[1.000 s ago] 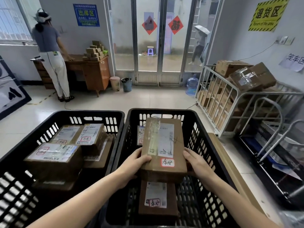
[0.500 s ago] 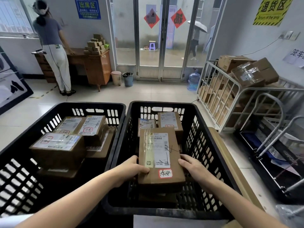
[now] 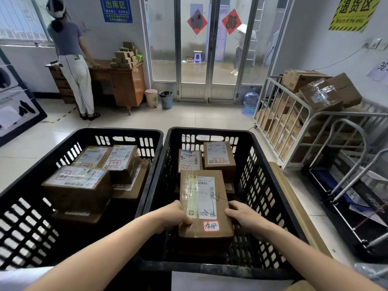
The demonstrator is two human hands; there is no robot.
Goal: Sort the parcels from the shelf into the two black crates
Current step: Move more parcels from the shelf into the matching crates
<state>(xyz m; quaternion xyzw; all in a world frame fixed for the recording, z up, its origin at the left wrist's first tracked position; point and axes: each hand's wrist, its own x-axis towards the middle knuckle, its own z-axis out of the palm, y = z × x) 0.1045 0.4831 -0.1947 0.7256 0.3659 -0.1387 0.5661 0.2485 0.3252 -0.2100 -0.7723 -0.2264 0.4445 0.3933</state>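
Our left hand (image 3: 174, 216) and right hand (image 3: 243, 215) clamped on opposite sides of the near parcel (image 3: 204, 204), inside the right crate (image 3: 266, 164).

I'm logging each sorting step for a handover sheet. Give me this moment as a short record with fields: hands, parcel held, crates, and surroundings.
left hand: grips the left side of the held parcel
right hand: grips its right side
held parcel: brown carton with a white shipping label and a red-bordered handwritten sticker, low inside the right crate
right crate: black, two labelled parcels at its far end
left crate: black, several stacked labelled parcels
surroundings: metal cage trolley with cartons at right; another person at a wooden desk
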